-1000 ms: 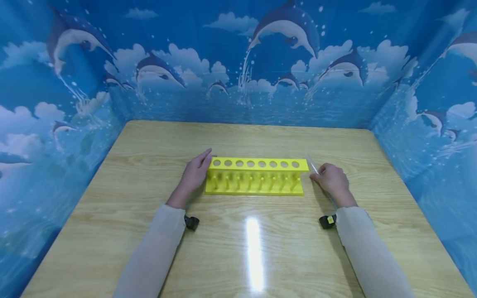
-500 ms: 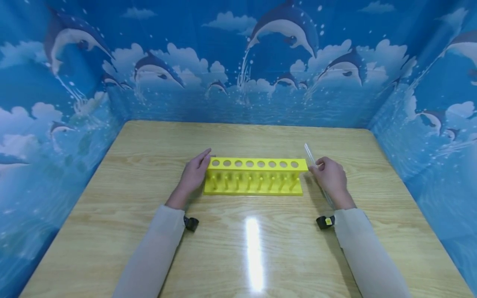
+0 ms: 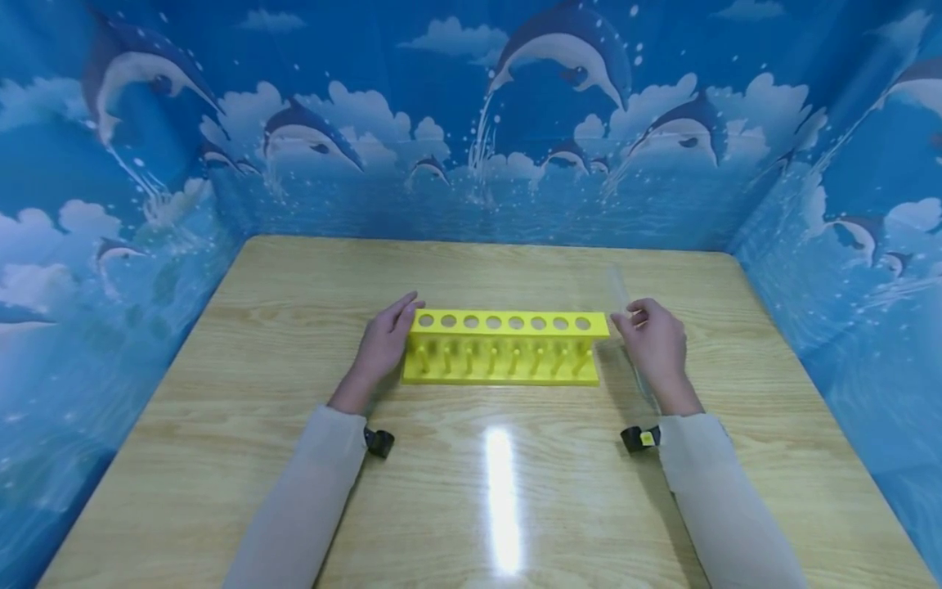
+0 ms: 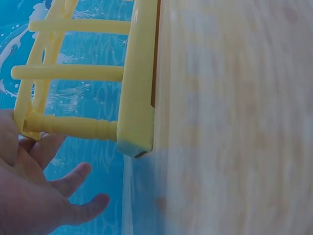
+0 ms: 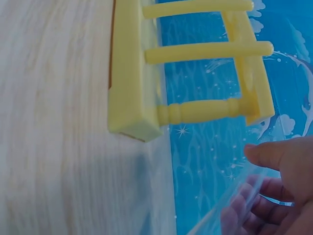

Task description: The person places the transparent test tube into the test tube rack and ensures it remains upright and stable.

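Observation:
A yellow test tube rack (image 3: 504, 334) stands upright on the table, with a row of holes along its top plate and pegs on its base. My left hand (image 3: 384, 345) grips the left end of the top plate; in the left wrist view, the other fingers (image 4: 73, 180) spread away from the rack. Just beyond the rack's right end, my right hand (image 3: 655, 348) pinches a clear test tube (image 3: 619, 286), which slants from beyond the fingers back toward the wrist. In the right wrist view, the see-through tube (image 5: 215, 215) crosses the fingers, apart from the rack.
The wood-grain table (image 3: 427, 491) extends around the rack on all sides. A blue curtain (image 3: 412, 204) printed with dolphins closes off the back and both sides. Black wrist cameras sit at the left cuff (image 3: 324, 433) and right cuff (image 3: 692, 433).
My right hand has moved slightly away from me, and the test tube's far end has shifted farther toward the back. The left hand and rack have stayed practically in place.

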`<state>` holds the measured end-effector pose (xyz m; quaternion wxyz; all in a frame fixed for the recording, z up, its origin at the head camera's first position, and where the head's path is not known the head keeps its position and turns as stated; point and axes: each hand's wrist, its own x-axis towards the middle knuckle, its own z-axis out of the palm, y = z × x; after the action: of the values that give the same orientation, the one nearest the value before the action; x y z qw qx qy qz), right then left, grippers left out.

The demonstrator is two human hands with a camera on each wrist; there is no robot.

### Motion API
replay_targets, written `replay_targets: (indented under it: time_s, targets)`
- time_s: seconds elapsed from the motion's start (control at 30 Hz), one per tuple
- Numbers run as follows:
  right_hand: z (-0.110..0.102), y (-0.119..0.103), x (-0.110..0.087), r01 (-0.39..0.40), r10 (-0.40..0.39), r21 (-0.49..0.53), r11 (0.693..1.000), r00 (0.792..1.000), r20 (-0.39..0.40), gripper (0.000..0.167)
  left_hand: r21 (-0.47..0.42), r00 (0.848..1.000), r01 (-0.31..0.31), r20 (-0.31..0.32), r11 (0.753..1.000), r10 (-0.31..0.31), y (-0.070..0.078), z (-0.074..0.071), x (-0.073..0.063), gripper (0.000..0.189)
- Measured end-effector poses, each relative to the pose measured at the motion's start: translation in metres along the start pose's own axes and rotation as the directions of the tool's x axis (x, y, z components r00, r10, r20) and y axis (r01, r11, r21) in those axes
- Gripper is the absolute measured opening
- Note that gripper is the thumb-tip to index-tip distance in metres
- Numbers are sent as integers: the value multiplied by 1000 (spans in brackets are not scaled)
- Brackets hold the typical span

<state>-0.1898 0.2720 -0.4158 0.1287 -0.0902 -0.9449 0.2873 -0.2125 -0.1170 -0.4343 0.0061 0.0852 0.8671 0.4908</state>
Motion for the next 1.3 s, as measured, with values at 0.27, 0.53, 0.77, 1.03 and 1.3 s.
replay_targets:
  time_s: [0.27, 0.53, 0.77, 1.03, 1.3]
  targets:
    - [-3, -8, -2, 9, -4, 75, 997, 998, -55, 42, -14, 1000, -1, 2, 1000, 1, -2, -1, 1, 54]
    - [-7, -20, -5, 59, -34, 153, 986, 986, -160, 39, -4, 1000, -1, -1, 1000, 1, -1, -1, 2, 53]
    - [-10, -27, -9, 105, -59, 174, 979, 965, -255, 39, -6, 1000, 16, 9, 1000, -16, 2, -2, 1, 53]
    - [-12, -33, -13, 144, -75, 209, 967, 948, -308, 34, -6, 1000, 13, 2, 1000, -13, 2, -1, 0, 52]
    - [-13, -36, -17, 160, -74, 249, 955, 944, -322, 31, -15, 1000, 24, 2, 1000, -24, 0, 0, -2, 52]
